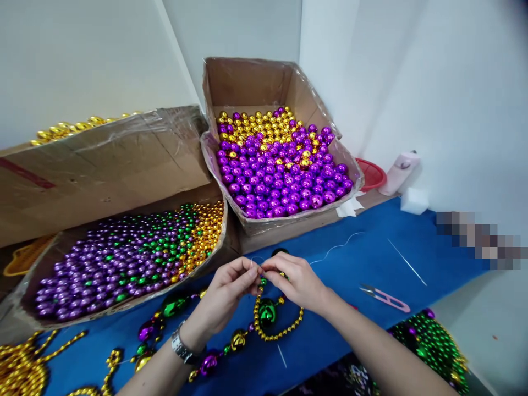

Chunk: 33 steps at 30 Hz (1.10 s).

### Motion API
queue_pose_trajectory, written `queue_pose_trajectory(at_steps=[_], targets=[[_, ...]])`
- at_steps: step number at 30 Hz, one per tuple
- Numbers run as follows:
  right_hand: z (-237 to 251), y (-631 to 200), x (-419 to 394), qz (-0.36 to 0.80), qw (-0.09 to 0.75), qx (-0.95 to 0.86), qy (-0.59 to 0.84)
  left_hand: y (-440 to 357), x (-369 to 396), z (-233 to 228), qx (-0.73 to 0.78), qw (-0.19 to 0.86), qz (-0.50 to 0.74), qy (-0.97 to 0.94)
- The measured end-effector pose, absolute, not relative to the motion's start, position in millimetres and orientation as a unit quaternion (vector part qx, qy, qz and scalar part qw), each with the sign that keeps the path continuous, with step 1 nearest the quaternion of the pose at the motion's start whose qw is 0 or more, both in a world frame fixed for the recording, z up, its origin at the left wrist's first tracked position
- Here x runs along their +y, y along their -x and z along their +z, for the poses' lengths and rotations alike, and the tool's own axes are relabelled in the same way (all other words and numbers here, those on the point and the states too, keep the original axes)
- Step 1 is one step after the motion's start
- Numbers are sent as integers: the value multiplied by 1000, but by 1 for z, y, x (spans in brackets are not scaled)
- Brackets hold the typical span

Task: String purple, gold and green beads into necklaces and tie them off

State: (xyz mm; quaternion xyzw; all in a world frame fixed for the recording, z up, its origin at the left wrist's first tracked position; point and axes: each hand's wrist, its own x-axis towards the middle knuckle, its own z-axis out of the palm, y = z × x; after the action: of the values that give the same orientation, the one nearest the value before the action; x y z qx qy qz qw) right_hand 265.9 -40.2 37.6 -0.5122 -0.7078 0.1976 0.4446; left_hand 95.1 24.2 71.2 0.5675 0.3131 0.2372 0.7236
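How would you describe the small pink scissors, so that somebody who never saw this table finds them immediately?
Start at the blue table cover in front of the tilted cardboard box of purple and gold balls. The small pink-handled thread scissors lie flat on it, just beyond the right hand, apart from the beads. They are the only pink tool there; the thin metal needle beside them is bare wire.

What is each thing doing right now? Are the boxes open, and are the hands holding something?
Left hand: pinching the bead string.
Right hand: pinching it too.
Back box: open, full of purple and gold balls.
Front box: open, full.
Snips: lying untouched.
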Motion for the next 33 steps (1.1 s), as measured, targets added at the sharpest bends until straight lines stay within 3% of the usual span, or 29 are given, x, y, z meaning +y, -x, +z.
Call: queue_pose_trajectory(at_steps=[5, 14, 22, 33], targets=[[39, -267, -42, 214, 443, -684, 538, -95, 24, 71, 321, 711, 242, -577], [26, -250, -50, 292, 470, -614, 563, -93, 25, 74, 352, 591, 253, -681], [21, -229, -33, 252, 488, -625, 554, -92, 20, 73, 340, 527, 231, -744], [38, -256, -48, 235, 466, -622, 584, -87, 25, 72, 355, 555, 253, -709]])
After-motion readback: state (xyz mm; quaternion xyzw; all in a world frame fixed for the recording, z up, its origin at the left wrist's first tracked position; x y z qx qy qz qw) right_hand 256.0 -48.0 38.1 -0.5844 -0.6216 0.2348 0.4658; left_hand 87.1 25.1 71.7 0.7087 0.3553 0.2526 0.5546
